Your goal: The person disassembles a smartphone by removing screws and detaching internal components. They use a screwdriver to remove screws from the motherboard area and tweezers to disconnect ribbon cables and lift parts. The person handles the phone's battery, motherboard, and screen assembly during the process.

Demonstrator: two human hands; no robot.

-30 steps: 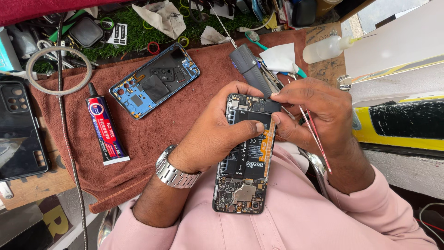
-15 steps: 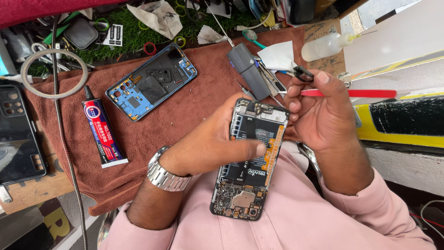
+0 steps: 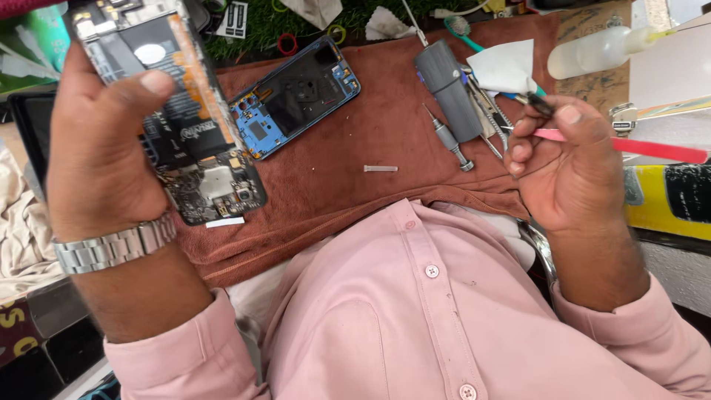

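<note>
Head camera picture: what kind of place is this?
Probably a phone repair bench: the left hand holds an opened phone, another blue opened phone and a small screwdriver lie on the brown cloth.

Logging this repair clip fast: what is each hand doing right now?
Left hand: closed around the opened black smartphone with exposed battery and circuit board.
Right hand: closed, pinching a thin red-handled tool.

Beyond my left fingers [image 3: 152, 81], at the far edge, lies a small square black-and-white label [image 3: 235, 20] on the green mat. Under those fingers, the battery's label [image 3: 181, 126] is a black rectangle with an orange strip along one side. Past my right fingers [image 3: 522, 152], up toward the corner, a clear plastic squeeze bottle [image 3: 596, 50] lies on its side. No screen shows lit.
</note>
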